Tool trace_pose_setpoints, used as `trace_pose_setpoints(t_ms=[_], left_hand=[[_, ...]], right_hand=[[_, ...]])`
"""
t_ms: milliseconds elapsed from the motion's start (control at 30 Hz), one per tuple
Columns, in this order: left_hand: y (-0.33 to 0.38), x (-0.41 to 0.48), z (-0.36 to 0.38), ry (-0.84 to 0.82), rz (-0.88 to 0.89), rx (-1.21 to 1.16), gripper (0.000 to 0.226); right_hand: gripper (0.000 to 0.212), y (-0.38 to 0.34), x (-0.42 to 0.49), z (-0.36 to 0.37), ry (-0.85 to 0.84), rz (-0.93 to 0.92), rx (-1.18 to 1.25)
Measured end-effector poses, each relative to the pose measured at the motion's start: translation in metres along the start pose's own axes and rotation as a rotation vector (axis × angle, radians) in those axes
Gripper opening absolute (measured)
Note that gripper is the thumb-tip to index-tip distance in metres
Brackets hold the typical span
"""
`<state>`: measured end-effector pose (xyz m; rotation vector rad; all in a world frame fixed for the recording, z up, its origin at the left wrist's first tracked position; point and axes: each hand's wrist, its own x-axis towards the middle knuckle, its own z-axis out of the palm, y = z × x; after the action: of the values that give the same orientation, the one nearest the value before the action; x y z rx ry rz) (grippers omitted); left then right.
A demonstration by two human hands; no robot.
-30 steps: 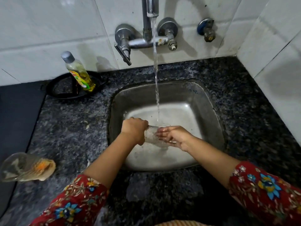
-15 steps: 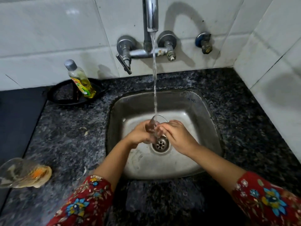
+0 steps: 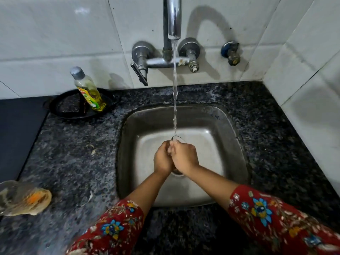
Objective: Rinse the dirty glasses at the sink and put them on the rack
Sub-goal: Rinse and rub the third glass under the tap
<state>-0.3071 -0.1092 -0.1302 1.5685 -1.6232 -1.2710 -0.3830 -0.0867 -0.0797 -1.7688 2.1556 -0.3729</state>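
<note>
A clear glass (image 3: 177, 139) stands upright under the running tap (image 3: 172, 21), over the steel sink (image 3: 230, 137). Only its rim shows above my fingers; the water stream falls onto it. My left hand (image 3: 162, 160) wraps the glass from the left and my right hand (image 3: 184, 157) wraps it from the right, the two hands pressed together. A second, dirty glass (image 3: 22, 198) with orange residue lies on its side on the counter at the far left. No rack is in view.
A dish soap bottle (image 3: 88, 90) leans in a black tray (image 3: 62, 107) behind the sink on the left. Dark granite counter (image 3: 73, 153) surrounds the sink. Tiled walls close the back and right. A spare wall valve (image 3: 230, 54) sits right of the tap.
The glass went from lying sideways in my hands low in the sink to upright under the stream. Both hands closed tighter around it. The view shifted upward.
</note>
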Motion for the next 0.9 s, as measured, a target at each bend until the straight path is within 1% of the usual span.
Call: trace_pose_setpoints(t_ms=[33, 67, 133, 167, 200, 233, 267, 300, 333, 367, 400, 433, 467, 500, 567, 600, 633, 667, 700, 733, 767, 800, 833, 867, 900], left_hand=[[-0.003, 0.003, -0.005, -0.074, 0.031, -0.06, 0.005], [-0.003, 0.006, -0.015, -0.203, 0.035, -0.131, 0.015], [0.0, 0.015, -0.039, -0.556, 0.011, -0.27, 0.033], [0.005, 0.016, -0.048, -0.692, 0.002, -0.3, 0.035], [0.01, 0.017, -0.052, -0.747, 0.001, -0.277, 0.033], [0.014, 0.016, -0.051, -0.717, 0.017, -0.229, 0.031], [0.015, 0.015, -0.045, -0.599, 0.042, -0.137, 0.028], [0.016, 0.012, -0.037, -0.436, 0.088, -0.019, 0.025], [0.016, 0.009, -0.028, -0.271, 0.125, 0.123, 0.021], [0.017, 0.004, -0.022, -0.133, 0.148, 0.246, 0.016], [0.016, 0.002, -0.019, -0.045, 0.175, 0.298, 0.014], [0.013, 0.003, -0.02, -0.017, 0.21, 0.279, 0.015], [0.011, 0.006, -0.023, -0.068, 0.254, 0.208, 0.019], [0.011, 0.01, -0.027, -0.184, 0.284, 0.098, 0.028], [0.013, 0.018, -0.038, -0.457, 0.241, -0.131, 0.043], [0.014, 0.019, -0.041, -0.531, 0.206, -0.146, 0.042], [0.016, 0.019, -0.042, -0.547, 0.178, -0.116, 0.039], [0.016, 0.017, -0.038, -0.487, 0.163, -0.046, 0.037], [0.015, 0.014, -0.032, -0.371, 0.173, 0.072, 0.035], [0.013, 0.01, -0.027, -0.224, 0.185, 0.235, 0.031], [0.013, 0.005, -0.023, -0.094, 0.216, 0.349, 0.026], [0.011, 0.003, -0.02, -0.026, 0.255, 0.372, 0.023], [0.013, 0.003, -0.022, -0.042, 0.285, 0.318, 0.025], [0.016, 0.008, -0.028, -0.14, 0.287, 0.202, 0.032], [0.02, 0.014, -0.036, -0.294, 0.261, 0.083, 0.04]], right_hand=[[0.024, -0.002, -0.001, -0.001, -0.018, -0.035, -0.017], [0.022, 0.001, -0.003, -0.006, -0.059, -0.124, -0.031], [0.018, 0.016, -0.006, -0.013, -0.074, -0.415, -0.039], [0.018, 0.027, -0.008, -0.013, -0.071, -0.499, -0.038], [0.021, 0.036, -0.009, -0.014, -0.05, -0.532, -0.041], [0.028, 0.042, -0.009, -0.011, -0.021, -0.501, -0.035], [0.036, 0.039, -0.008, -0.007, 0.004, -0.424, -0.002], [0.042, 0.032, -0.008, -0.006, 0.028, -0.318, 0.018], [0.043, 0.025, -0.007, -0.006, 0.041, -0.201, 0.025], [0.039, 0.019, -0.005, -0.005, 0.029, -0.099, 0.053], [0.035, 0.015, -0.004, -0.006, 0.01, -0.06, 0.098], [0.033, 0.016, -0.003, -0.006, 0.005, -0.097, 0.128], [0.034, 0.021, -0.004, -0.007, 0.008, -0.196, 0.119], [0.036, 0.027, -0.005, -0.009, 0.007, -0.296, 0.078], [0.033, 0.041, -0.004, -0.015, 0.012, -0.475, 0.007], [0.032, 0.045, -0.002, -0.016, 0.006, -0.532, -0.031], [0.032, 0.045, -0.002, -0.016, -0.005, -0.533, -0.05], [0.034, 0.042, -0.003, -0.015, -0.014, -0.465, -0.039], [0.035, 0.035, -0.003, -0.012, -0.015, -0.35, -0.002], [0.035, 0.026, -0.002, -0.01, -0.008, -0.205, 0.069], [0.034, 0.018, -0.001, -0.008, -0.011, -0.064, 0.141], [0.034, 0.013, 0.0, -0.007, 0.003, -0.009, 0.172], [0.036, 0.012, 0.0, -0.007, 0.022, -0.055, 0.154], [0.04, 0.014, -0.002, -0.01, 0.026, -0.154, 0.116], [0.043, 0.018, -0.005, -0.013, 0.005, -0.267, 0.065]])
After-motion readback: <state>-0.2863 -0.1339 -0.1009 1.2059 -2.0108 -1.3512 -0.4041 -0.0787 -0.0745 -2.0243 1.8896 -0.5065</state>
